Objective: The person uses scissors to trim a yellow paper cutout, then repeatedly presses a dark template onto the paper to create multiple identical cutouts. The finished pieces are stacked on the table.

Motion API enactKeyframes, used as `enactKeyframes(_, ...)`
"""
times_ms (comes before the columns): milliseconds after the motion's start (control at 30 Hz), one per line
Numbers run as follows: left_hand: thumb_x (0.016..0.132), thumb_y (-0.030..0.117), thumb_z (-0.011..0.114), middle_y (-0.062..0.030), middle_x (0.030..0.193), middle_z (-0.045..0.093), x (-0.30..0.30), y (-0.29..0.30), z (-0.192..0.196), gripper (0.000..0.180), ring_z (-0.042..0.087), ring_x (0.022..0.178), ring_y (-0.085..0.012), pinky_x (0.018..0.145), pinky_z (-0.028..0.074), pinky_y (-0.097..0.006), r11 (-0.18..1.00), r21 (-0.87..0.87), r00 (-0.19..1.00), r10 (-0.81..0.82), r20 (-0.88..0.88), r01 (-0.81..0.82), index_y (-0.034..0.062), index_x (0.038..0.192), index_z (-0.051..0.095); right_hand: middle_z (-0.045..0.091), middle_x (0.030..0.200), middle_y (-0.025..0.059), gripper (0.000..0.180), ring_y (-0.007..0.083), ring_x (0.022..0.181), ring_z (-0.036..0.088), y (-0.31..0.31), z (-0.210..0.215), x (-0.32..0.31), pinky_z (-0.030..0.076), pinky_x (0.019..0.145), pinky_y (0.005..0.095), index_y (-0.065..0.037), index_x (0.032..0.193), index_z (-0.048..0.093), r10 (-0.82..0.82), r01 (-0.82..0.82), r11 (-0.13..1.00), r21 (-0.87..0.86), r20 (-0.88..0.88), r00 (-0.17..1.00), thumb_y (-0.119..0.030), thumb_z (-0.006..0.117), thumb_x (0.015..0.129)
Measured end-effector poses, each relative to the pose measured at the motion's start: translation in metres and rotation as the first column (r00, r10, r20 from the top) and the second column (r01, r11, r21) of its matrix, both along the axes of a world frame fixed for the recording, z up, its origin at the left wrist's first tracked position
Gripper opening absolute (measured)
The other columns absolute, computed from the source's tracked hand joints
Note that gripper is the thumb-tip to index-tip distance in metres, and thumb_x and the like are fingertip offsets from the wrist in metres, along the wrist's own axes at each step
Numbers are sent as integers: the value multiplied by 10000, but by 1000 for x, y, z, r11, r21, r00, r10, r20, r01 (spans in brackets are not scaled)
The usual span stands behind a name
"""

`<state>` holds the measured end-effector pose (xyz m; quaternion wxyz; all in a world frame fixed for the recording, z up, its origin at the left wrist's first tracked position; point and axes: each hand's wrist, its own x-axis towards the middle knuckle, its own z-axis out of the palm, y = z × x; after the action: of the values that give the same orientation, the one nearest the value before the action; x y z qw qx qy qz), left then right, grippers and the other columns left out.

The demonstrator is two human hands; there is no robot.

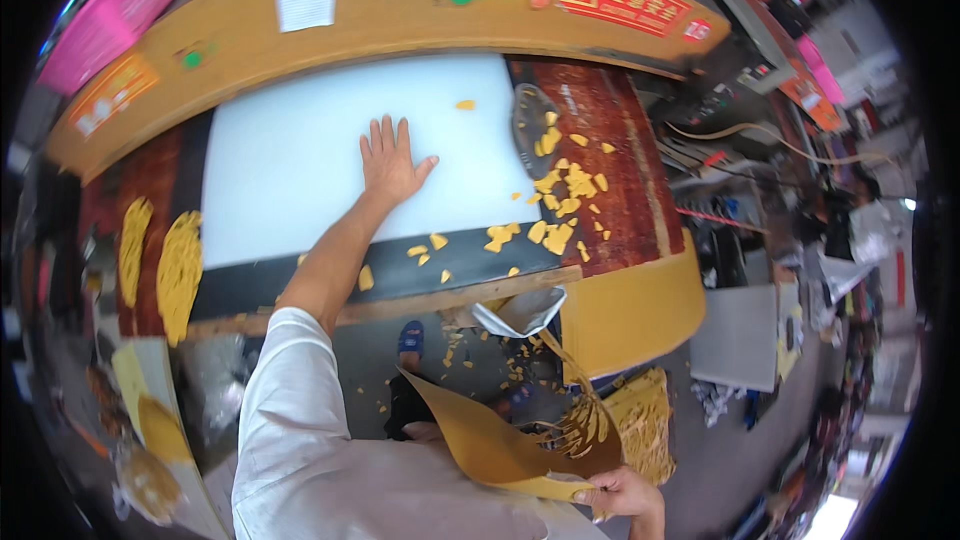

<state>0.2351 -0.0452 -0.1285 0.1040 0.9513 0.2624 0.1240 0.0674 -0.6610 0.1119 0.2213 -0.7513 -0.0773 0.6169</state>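
My left hand (393,164) lies with fingers spread on a white board (290,160) on the machine bed. Down at the lower right, my right hand (625,493) grips the edge of a yellow-brown flexible sheet (490,440). Slot-shaped cut-outs run through the sheet's right part, and a narrow strip of it trails up toward the bed's front edge. Small yellow scraps (570,190) are scattered to the right of the board and along its front. Among them rests a dark oval plate (528,130), touching the board's right edge.
A wide orange-brown machine beam (400,15) spans the far side above the bed. Two piles of yellow cut pieces (180,278) lie at the bed's left. A yellow panel (635,315) juts out at front right, above stacked cut sheets (642,425). More scraps litter the floor.
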Motion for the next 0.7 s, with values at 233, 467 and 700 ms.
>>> enactKeyframes(233,964,440,688,-300,1516,518,109,-52,34,739,457,1444,-468,1246,274,-600,889,-211,914,-396,91,406,-57,1479,503,758,812,87,288,191,686,689,48,13,-60,549,700,324,-137,1123,827,-207,193,976,103,150,967,-393,784,999)
enactKeyframes(467,927,413,725,-239,1363,581,18,-240,14,573,519,1358,-430,1154,402,-555,370,-510,557,-781,281,777,-22,1286,623,765,814,84,267,91,709,661,84,-10,-58,541,700,302,-111,1131,825,-299,293,946,138,29,954,-344,790,1004)
enactKeyframes(700,944,350,734,-246,1524,561,44,-15,35,522,438,1474,-474,1197,329,-651,935,45,919,-353,175,351,63,1374,663,808,891,30,271,45,787,646,92,-16,-51,549,745,275,-73,1119,827,-424,421,872,248,-46,905,-316,805,1001)
